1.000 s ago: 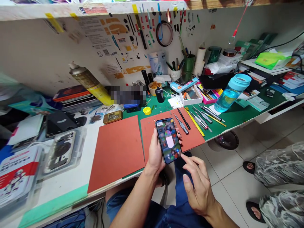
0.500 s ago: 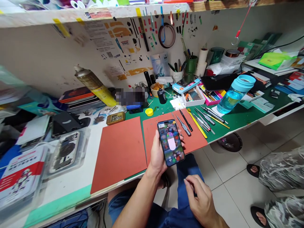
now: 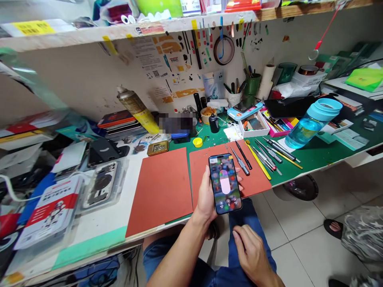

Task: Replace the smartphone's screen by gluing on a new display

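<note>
My left hand (image 3: 206, 199) is wrapped round a smartphone (image 3: 226, 184), thumb along one edge and fingertips showing at the other. The phone's lit screen faces me, with a large pale vertical slider over blurred icons. Below it, my right hand (image 3: 251, 249) rests on my thigh in blue shorts, its fingers curled in and pressed together; nothing shows in them. Under and behind the phone lies a reddish-brown mat (image 3: 199, 163), with a second mat (image 3: 163, 187) to its left. A grey precision tool (image 3: 240, 161) and a black pen-like tool (image 3: 243, 154) lie just beyond the phone.
Several tweezers and screwdrivers (image 3: 271, 153) lie right of the mats, near a blue water bottle (image 3: 309, 125). A yellow spray can (image 3: 139, 109) leans at the back left. Left stands a clear case (image 3: 103, 185) with a phone part. Another person's camouflage trousers (image 3: 363, 229) show at right.
The view has shifted left and slightly up, so everything appears further right. My left hand still holds the phone, slider on screen; my right hand stays curled, now lying against my thigh.
</note>
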Tool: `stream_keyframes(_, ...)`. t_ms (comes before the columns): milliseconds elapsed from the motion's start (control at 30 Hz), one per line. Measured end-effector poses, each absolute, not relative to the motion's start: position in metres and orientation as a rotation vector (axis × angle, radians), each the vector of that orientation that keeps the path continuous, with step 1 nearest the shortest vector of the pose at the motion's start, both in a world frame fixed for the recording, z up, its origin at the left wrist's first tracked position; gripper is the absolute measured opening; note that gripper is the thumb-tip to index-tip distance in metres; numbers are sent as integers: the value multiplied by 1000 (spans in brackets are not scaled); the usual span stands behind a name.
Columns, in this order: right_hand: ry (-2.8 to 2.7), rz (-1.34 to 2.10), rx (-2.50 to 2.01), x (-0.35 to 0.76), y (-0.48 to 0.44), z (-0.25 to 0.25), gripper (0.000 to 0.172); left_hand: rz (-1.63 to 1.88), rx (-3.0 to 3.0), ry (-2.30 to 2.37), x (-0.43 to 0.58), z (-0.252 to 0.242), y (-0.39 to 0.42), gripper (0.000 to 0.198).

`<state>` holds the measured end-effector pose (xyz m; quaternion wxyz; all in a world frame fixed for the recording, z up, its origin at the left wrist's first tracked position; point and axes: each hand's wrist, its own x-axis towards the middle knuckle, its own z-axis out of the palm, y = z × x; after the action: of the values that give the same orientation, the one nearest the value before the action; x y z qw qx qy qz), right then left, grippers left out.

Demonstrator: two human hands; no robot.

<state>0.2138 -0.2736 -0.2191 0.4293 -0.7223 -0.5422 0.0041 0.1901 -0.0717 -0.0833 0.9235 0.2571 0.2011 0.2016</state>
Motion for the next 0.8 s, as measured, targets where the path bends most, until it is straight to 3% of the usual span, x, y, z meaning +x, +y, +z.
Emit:
stream_keyframes(267,-1437,-403,-1701,234,-253,-136,28,426,581,421,191,-78,-72,76)
stream_keyframes(667,-1275,-441,-1593,231,-265,-140,33,413,623,475,192,-74,-73,79)
stream_keyframes(800,-1366,-394,-1551,232,-266,-137,24,418,608,475,192,-73,-74,76)
